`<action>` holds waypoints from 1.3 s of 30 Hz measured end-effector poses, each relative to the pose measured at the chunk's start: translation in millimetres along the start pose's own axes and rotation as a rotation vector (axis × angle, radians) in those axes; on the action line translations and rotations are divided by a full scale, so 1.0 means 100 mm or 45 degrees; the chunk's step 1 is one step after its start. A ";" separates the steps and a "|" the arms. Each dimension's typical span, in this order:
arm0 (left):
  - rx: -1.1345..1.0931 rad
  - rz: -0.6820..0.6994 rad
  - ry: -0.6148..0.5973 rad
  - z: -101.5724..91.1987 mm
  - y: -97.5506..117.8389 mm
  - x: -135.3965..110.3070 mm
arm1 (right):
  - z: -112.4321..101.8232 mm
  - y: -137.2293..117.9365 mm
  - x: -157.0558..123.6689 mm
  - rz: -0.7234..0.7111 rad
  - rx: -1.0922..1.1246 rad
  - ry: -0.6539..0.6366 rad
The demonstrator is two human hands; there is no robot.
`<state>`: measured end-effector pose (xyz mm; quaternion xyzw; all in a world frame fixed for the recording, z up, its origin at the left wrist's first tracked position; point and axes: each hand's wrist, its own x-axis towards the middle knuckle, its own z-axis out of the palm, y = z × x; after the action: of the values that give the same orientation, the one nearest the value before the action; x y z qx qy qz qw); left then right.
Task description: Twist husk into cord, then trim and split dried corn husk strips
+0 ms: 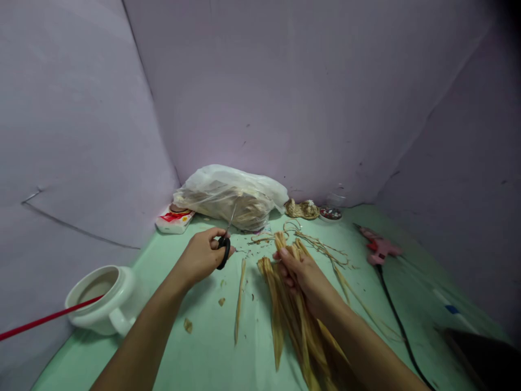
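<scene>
Scissors [225, 245] gripped in left hand [201, 255], right hand [303, 274] pinching husk strips [285, 309]

The scene is enclosed by three pale lilac panels: a left wall [73, 136], a back wall [285, 92] and a right wall [459, 179], joined at slanted seams. A long dark crease [81, 231] is seen across the lower left wall, and small dark specks [244, 144] are scattered over the back wall. The ground is covered by a mint-green surface [195, 353]. Soft, even light is cast throughout, dimmer towards the right edge.
</scene>
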<state>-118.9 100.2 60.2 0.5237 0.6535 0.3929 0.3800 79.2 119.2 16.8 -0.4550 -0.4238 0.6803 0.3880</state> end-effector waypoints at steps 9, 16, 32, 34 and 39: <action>0.019 0.146 -0.446 0.06 0.09 -0.16 | 0.02 -0.02 -0.05 -0.071 0.002 -0.002; 0.341 0.273 -0.630 0.12 0.05 -0.19 | -0.10 -0.06 0.02 -0.201 -0.003 0.026; 0.285 0.304 -0.613 0.31 -0.04 -0.14 | -0.04 -0.05 -0.01 -0.330 -0.344 -0.022; 0.214 0.218 -0.637 0.33 -0.06 -0.13 | -0.04 -0.05 -0.01 -0.343 -0.373 -0.012; -0.022 0.012 -0.688 0.37 -0.10 -0.12 | -0.05 -0.08 -0.02 -0.376 -0.418 -0.004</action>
<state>-87.7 91.3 37.1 0.6094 0.5225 0.2462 0.5431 85.8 121.0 23.2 -0.4440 -0.5917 0.5387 0.4033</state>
